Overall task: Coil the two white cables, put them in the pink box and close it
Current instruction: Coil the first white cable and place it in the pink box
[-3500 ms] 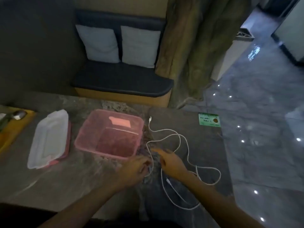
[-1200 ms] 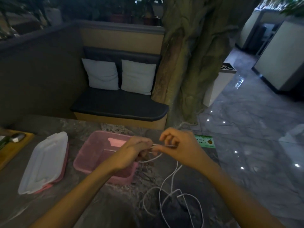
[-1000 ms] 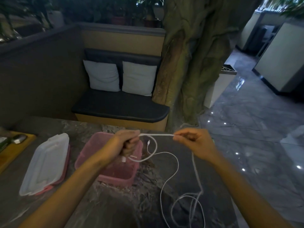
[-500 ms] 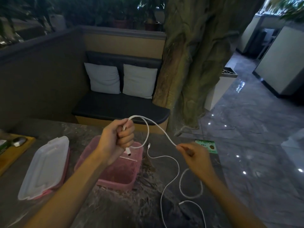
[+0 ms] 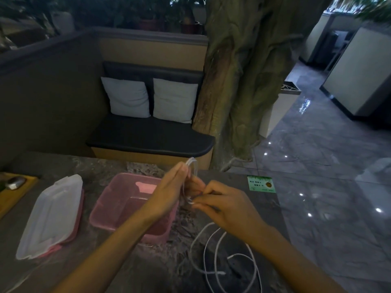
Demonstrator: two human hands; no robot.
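Your left hand (image 5: pixel 169 193) grips a small coil of white cable (image 5: pixel 191 166) above the right edge of the open pink box (image 5: pixel 118 210); your right hand (image 5: pixel 226 205) pinches the same cable just beside it, fingers curled tight. The loose cable loops (image 5: pixel 220 261) lie on the dark marble table (image 5: pixel 148 267) near your right forearm, right of the box. The clear lid (image 5: pixel 50 216) sits left of the box, apart from it.
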